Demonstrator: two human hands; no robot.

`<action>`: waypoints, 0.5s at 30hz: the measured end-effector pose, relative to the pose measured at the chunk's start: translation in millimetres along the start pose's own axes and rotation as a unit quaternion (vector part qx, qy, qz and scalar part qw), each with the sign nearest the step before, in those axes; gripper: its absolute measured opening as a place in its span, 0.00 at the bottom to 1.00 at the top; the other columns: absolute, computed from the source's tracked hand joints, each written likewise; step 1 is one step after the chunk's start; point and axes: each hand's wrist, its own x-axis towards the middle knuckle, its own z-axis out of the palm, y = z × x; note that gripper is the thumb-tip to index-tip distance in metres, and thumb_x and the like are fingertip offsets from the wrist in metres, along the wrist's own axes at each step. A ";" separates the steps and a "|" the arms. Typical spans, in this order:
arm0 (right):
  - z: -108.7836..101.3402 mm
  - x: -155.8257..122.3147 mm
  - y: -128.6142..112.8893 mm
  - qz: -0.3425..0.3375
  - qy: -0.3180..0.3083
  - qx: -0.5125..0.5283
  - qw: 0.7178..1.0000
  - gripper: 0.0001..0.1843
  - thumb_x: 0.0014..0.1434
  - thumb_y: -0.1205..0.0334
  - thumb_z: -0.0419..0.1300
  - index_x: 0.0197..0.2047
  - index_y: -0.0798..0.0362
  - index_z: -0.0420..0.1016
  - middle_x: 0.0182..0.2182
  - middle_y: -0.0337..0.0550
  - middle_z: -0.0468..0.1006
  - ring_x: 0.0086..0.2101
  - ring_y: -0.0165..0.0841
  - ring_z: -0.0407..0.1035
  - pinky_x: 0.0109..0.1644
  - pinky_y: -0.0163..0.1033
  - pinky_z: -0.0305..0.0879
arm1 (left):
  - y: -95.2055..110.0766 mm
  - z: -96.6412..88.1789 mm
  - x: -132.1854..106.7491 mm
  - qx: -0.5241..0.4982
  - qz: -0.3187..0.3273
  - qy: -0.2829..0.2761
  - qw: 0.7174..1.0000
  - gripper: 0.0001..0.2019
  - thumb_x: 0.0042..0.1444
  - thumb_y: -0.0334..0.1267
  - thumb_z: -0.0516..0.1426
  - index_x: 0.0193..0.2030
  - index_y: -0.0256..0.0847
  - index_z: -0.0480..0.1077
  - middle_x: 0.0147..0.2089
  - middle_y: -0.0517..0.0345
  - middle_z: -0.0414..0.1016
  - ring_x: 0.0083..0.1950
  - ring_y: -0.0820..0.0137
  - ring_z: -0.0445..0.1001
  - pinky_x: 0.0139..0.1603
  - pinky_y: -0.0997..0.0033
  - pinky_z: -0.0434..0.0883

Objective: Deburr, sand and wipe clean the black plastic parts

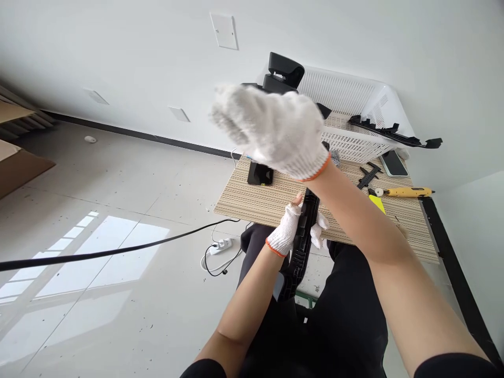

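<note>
My left hand (286, 231), in a white knit glove with an orange cuff and a bare thumb tip, grips a long black plastic trim piece (302, 236). The piece stands lengthwise between my knees, past the table's near edge, with ribs along its visible side. Gloved fingers show on its right side. My right hand (271, 126), also gloved, is raised high over the table, close to the camera. Motion blurs its fingers, which look bent to the left; whether they hold anything cannot be seen. It hides part of the table and the black parts behind it.
On the striped table (240, 197) lie a black device (260, 173), a caliper (369, 176), a phone (394, 163) and a yellow rotary tool (407, 192). A white basket (354, 142) holds black plastic parts. A power strip (221, 247) and a black cable (118, 252) are at left.
</note>
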 end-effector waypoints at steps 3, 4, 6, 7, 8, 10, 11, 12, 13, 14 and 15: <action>-44.4 -25.4 11.1 -0.088 -0.002 -0.100 0.991 0.29 0.72 0.37 0.45 0.56 0.47 0.77 0.44 0.37 0.82 0.49 0.32 0.78 0.53 0.37 0.73 | 4.9 -1.0 1.8 0.000 -0.017 -0.039 0.999 0.45 0.58 0.73 0.50 0.57 0.27 0.73 0.18 0.55 0.72 0.18 0.58 0.75 0.18 0.63 0.73; -53.9 -37.0 17.3 -0.086 0.033 -0.110 0.990 0.27 0.73 0.39 0.45 0.54 0.46 0.78 0.45 0.39 0.82 0.46 0.32 0.79 0.50 0.36 0.73 | 5.4 -1.7 2.2 0.003 -0.021 -0.042 0.999 0.46 0.59 0.73 0.49 0.57 0.25 0.74 0.18 0.54 0.72 0.18 0.58 0.75 0.18 0.63 0.73; -62.8 -60.7 33.0 -0.065 0.099 -0.114 0.986 0.23 0.74 0.43 0.47 0.50 0.46 0.78 0.40 0.41 0.83 0.39 0.32 0.79 0.45 0.37 0.73 | 4.8 -2.9 2.2 0.013 -0.024 -0.039 0.999 0.48 0.60 0.74 0.46 0.56 0.21 0.74 0.17 0.52 0.72 0.17 0.58 0.74 0.17 0.64 0.72; -63.1 -71.8 41.7 -0.048 0.125 -0.114 0.984 0.22 0.74 0.44 0.48 0.48 0.47 0.78 0.36 0.41 0.82 0.36 0.31 0.78 0.43 0.38 0.72 | 4.1 -3.1 1.8 0.019 -0.025 -0.033 0.999 0.49 0.60 0.74 0.45 0.56 0.20 0.74 0.16 0.52 0.71 0.17 0.58 0.74 0.17 0.65 0.71; -61.7 -81.7 50.5 -0.027 0.141 -0.117 0.983 0.21 0.74 0.45 0.49 0.46 0.48 0.78 0.33 0.40 0.81 0.33 0.31 0.77 0.41 0.38 0.72 | 3.3 -2.9 1.1 0.025 -0.023 -0.027 0.999 0.50 0.60 0.74 0.45 0.56 0.19 0.74 0.16 0.52 0.71 0.16 0.58 0.74 0.16 0.66 0.70; -57.1 -96.9 66.1 0.031 0.143 -0.128 0.981 0.20 0.73 0.47 0.51 0.43 0.50 0.77 0.30 0.38 0.78 0.30 0.31 0.74 0.40 0.39 0.70 | 1.9 -1.4 -0.5 0.030 -0.008 -0.014 0.999 0.49 0.61 0.73 0.46 0.57 0.19 0.73 0.16 0.52 0.71 0.16 0.60 0.73 0.16 0.67 0.70; -55.2 -102.0 72.3 0.068 0.126 -0.133 0.981 0.18 0.72 0.48 0.52 0.42 0.51 0.76 0.29 0.38 0.78 0.29 0.31 0.74 0.40 0.40 0.70 | 1.5 -0.3 -1.4 0.030 0.002 -0.008 1.000 0.48 0.61 0.72 0.47 0.58 0.19 0.73 0.16 0.53 0.71 0.16 0.61 0.72 0.16 0.68 0.70; -54.0 -105.5 77.1 0.107 0.101 -0.138 0.980 0.17 0.70 0.48 0.54 0.41 0.51 0.76 0.29 0.38 0.78 0.29 0.32 0.73 0.40 0.40 0.69 | 1.2 0.7 -2.1 0.029 0.010 -0.005 1.000 0.47 0.61 0.71 0.49 0.60 0.19 0.72 0.16 0.54 0.70 0.16 0.62 0.72 0.17 0.68 0.70; -53.7 -107.6 80.8 0.147 0.070 -0.142 0.976 0.15 0.69 0.49 0.55 0.40 0.51 0.76 0.29 0.38 0.78 0.30 0.33 0.74 0.40 0.40 0.69 | 1.1 1.6 -2.6 0.028 0.018 0.000 0.999 0.47 0.61 0.70 0.49 0.61 0.20 0.72 0.16 0.55 0.70 0.15 0.63 0.71 0.17 0.69 0.70; -54.0 -108.7 83.4 0.186 0.039 -0.147 0.971 0.15 0.68 0.50 0.56 0.40 0.51 0.75 0.29 0.39 0.78 0.31 0.34 0.74 0.41 0.41 0.69 | 1.0 2.1 -2.9 0.026 0.021 0.004 0.999 0.47 0.61 0.70 0.50 0.63 0.20 0.70 0.17 0.55 0.71 0.15 0.64 0.71 0.17 0.69 0.70; -54.7 -108.9 85.3 0.220 0.011 -0.153 0.964 0.14 0.68 0.50 0.56 0.40 0.51 0.76 0.29 0.39 0.78 0.32 0.35 0.74 0.41 0.41 0.68 | 1.0 2.1 -2.9 0.022 0.021 0.005 1.000 0.47 0.61 0.70 0.50 0.65 0.21 0.69 0.18 0.54 0.72 0.16 0.64 0.71 0.17 0.68 0.71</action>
